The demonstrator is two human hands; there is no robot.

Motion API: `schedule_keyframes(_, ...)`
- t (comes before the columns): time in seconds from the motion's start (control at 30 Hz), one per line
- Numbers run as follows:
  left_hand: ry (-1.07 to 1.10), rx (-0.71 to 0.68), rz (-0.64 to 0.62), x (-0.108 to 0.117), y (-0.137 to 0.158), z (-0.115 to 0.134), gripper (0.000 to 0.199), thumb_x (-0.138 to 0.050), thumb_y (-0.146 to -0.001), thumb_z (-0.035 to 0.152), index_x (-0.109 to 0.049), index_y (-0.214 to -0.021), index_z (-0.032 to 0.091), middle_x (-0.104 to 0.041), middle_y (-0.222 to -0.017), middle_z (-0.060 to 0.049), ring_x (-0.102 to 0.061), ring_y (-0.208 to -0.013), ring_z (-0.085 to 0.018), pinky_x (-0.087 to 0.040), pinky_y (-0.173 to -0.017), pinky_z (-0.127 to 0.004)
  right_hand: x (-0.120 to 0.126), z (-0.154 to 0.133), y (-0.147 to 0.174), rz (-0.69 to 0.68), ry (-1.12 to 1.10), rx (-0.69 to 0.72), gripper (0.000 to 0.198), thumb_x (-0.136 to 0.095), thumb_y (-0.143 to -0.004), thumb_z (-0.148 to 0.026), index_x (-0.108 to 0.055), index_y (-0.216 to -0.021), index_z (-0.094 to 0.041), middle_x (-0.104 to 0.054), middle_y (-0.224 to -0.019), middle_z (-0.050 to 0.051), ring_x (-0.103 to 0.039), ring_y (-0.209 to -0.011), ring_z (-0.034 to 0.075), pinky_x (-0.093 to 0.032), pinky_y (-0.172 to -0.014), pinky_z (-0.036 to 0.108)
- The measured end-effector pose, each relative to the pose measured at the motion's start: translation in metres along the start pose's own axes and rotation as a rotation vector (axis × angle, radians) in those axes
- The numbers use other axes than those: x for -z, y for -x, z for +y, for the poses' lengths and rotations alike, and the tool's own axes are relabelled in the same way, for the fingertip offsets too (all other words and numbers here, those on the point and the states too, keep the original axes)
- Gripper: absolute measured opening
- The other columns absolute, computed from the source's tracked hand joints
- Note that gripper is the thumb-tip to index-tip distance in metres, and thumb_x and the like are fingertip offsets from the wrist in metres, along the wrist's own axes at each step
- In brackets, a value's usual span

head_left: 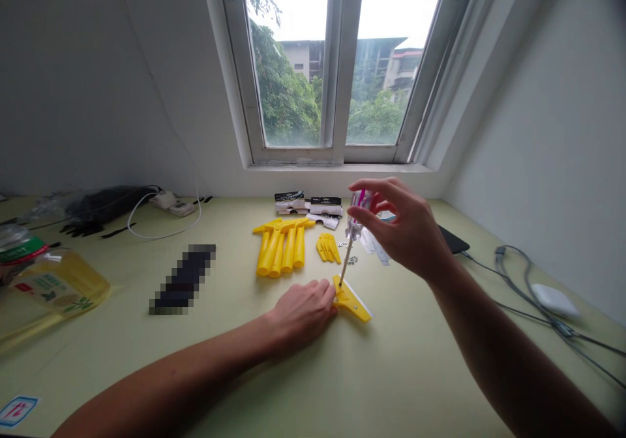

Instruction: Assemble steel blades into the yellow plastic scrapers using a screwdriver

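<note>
My left hand [306, 311] is closed around the handle of a yellow scraper [353, 304] lying on the table, its head sticking out to the right with a pale blade along the far edge. A screw shows in that head. In my right hand [398, 223] is a screwdriver [355, 219] with a clear and pink handle, gripped between thumb and fingers. Its shaft slants down, and the tip meets the scraper head near its upper left end. Beyond lie several yellow scraper handles [281, 249], smaller yellow plates [328, 248], loose screws [352, 260] and flat blades [377, 249].
Small black-and-white packets [325, 206] lie at the back by the window. Left are a large bottle of yellow liquid [63, 281], a pixelated dark object [183, 281] and a power strip [173, 203]. Right are grey cables [533, 301], a white case [555, 300] and a black device [452, 239].
</note>
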State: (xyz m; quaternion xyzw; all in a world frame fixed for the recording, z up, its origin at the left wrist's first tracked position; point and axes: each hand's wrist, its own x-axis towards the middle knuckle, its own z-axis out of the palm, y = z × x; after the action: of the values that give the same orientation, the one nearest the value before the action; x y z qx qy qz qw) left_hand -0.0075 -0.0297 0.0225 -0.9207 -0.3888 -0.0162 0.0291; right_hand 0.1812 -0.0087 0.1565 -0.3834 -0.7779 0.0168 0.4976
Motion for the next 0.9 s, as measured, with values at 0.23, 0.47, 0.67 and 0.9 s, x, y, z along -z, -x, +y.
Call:
schedule_keyframes(0.23, -0.01, 0.009, -0.032, 0.001, 0.0, 0.001, 0.022, -0.037, -0.097, 0.035, -0.049, -0.101, 0.017, -0.058, -0.096, -0.005, -0.057, -0.08, -0.018, -0.046, -0.058, -0.028, -0.001, -0.001, 0.0, -0.019, -0.037, -0.004, 0.029, -0.065, -0.081, -0.03, -0.059, -0.109, -0.025, -0.069, -0.1, 0.003, -0.066, -0.086, 0.02, -0.054, -0.083, 0.039)
schedule_keyframes(0.47, -0.002, 0.022, -0.063, 0.003, -0.001, 0.002, 0.023, -0.037, -0.097, 0.035, -0.049, -0.103, 0.017, -0.058, -0.098, -0.007, -0.058, -0.084, -0.019, -0.048, -0.062, -0.028, -0.003, -0.001, 0.004, -0.209, -0.43, -0.069, 0.028, -0.045, -0.09, -0.022, -0.037, -0.115, -0.03, -0.061, -0.119, 0.005, -0.066, -0.095, 0.019, -0.057, -0.074, 0.037)
schedule_keyframes(0.67, -0.005, 0.006, -0.033, 0.001, -0.001, 0.001, 0.022, -0.037, -0.097, 0.034, -0.05, -0.101, 0.016, -0.058, -0.097, -0.006, -0.057, -0.082, -0.019, -0.048, -0.061, -0.028, -0.001, -0.001, 0.0, 0.028, 0.12, 0.112, 0.029, -0.065, -0.08, -0.036, -0.058, -0.104, -0.022, -0.062, -0.102, 0.008, -0.062, -0.081, 0.021, -0.054, -0.072, 0.036)
schedule_keyframes(0.9, -0.011, -0.001, -0.006, 0.0, 0.001, 0.0, 0.023, -0.037, -0.097, 0.034, -0.05, -0.1, 0.016, -0.058, -0.096, -0.006, -0.057, -0.081, -0.019, -0.048, -0.059, -0.028, 0.01, -0.002, -0.001, -0.021, 0.094, 0.061, 0.023, -0.056, -0.083, -0.022, -0.063, -0.105, -0.024, -0.067, -0.095, 0.003, -0.062, -0.071, 0.015, -0.055, -0.059, 0.028)
